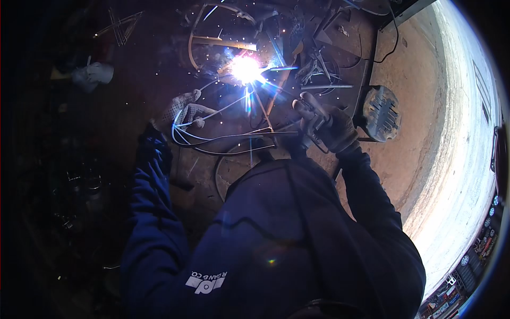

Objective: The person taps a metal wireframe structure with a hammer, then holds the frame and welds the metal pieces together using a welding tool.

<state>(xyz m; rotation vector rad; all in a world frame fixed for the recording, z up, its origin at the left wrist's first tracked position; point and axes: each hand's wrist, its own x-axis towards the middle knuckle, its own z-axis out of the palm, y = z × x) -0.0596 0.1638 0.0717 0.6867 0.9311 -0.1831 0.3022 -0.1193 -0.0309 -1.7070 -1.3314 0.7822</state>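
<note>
A blinding welding arc (245, 68) burns at the upper middle, with sparks around it; its glare hides the metal right there. My left hand (186, 109), in a dotted work glove, is closed on a bent metal rod (219, 111) that runs toward the arc. Thin curved metal bars (228, 136) loop below this hand toward the middle. On the other side, my right hand (336, 127), in a dark glove, grips an electrode holder (313, 118). A thin electrode seems to run from it toward the glare, though the light blurs it.
Scrap metal and rods (319, 66) clutter the area beyond the arc, with a curved hoop (191, 48) among them. A stool-like slotted plate (381, 113) stands at the right. A pale glove or cloth (100, 73) lies at the left, and thin rods (123, 29) lie farther up.
</note>
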